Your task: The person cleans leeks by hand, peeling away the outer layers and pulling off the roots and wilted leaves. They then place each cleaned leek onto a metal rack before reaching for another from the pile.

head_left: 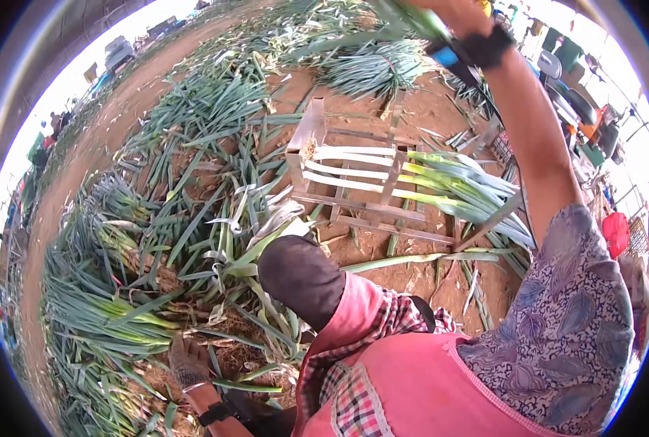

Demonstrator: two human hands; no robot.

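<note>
My left hand (187, 362), in a greyish glove, reaches low on the left to the root ends of a pile of leeks (131, 320). Its fingers are extended against the stems. My right arm is raised, and my right hand (459, 16) is at the top edge, partly cut off. It is closed around long green leek leaves (412, 22). Between the arms stands a metal rack (397, 178) on the soil. Several leeks (357, 155) lie across it, white stems and roots toward its upright end plate (297, 162), green leaves to the right.
More leek heaps (372, 67) lie behind the rack and to the left. Loose leaves litter the brown soil (404, 284). A dark rounded cover (299, 280) with pink cloth is in front of me. A red object (616, 234) and a crate (503, 148) are on the right.
</note>
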